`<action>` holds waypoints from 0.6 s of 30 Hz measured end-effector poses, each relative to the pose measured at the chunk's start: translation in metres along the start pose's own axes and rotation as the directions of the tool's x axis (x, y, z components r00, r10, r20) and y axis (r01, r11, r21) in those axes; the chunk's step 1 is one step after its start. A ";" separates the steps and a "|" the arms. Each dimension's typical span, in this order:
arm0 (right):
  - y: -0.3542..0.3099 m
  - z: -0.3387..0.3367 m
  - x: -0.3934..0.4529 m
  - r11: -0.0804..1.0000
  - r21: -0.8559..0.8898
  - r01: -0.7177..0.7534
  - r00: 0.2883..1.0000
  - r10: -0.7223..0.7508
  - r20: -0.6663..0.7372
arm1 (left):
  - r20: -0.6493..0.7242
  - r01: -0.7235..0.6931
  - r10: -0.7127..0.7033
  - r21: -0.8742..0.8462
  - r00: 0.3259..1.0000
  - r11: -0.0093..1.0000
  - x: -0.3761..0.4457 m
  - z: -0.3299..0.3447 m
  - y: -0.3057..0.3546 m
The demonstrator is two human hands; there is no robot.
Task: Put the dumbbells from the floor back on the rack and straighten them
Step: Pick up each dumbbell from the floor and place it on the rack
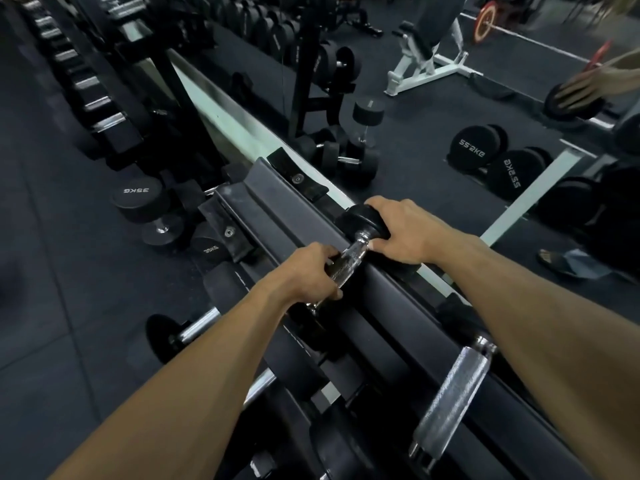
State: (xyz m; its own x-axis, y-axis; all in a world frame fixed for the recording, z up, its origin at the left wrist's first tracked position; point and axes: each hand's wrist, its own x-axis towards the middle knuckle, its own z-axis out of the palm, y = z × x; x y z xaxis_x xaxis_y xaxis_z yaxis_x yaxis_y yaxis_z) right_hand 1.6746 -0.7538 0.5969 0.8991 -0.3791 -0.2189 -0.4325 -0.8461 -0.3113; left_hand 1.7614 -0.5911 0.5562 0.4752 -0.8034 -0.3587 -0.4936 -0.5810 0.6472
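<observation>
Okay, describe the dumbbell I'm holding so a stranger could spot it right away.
Start at the long black rack by the mirror. On its top rail lies a dumbbell with a chrome handle. Unlike its neighbour, both hands grip it: left hand on handle, right hand on the far head.

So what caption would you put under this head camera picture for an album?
Both hands set a dumbbell on the top rack rail: left hand grips the handle, right hand holds its far head.

"35KG" on floor dumbbell [140, 195]; mirrored plates [472, 148] perhaps "55.2KG"
</observation>
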 end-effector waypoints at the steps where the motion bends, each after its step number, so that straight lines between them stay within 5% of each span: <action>1: 0.000 0.000 0.000 1.000 -0.010 0.003 1.000 -0.003 0.005 | -0.001 0.001 -0.001 -0.008 1.000 1.000 0.000 0.000 -0.001; 12: -0.014 0.003 -0.002 0.986 -0.157 -0.047 0.999 0.050 0.014 | -0.144 -0.043 0.051 0.063 0.988 0.997 -0.013 0.005 -0.002; 18: -0.053 0.005 -0.017 0.949 -0.292 0.116 0.981 -0.155 -0.113 | -0.322 -0.032 0.047 0.052 0.946 0.998 -0.045 0.003 -0.027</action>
State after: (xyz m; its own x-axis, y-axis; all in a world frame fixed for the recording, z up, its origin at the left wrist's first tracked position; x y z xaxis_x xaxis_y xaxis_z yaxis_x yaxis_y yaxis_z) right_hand 1.6814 -0.7007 0.6122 0.9571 -0.2831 -0.0622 -0.2863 -0.9568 -0.0509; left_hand 1.7515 -0.5399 0.5526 0.6607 -0.7450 -0.0923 -0.5456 -0.5609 0.6226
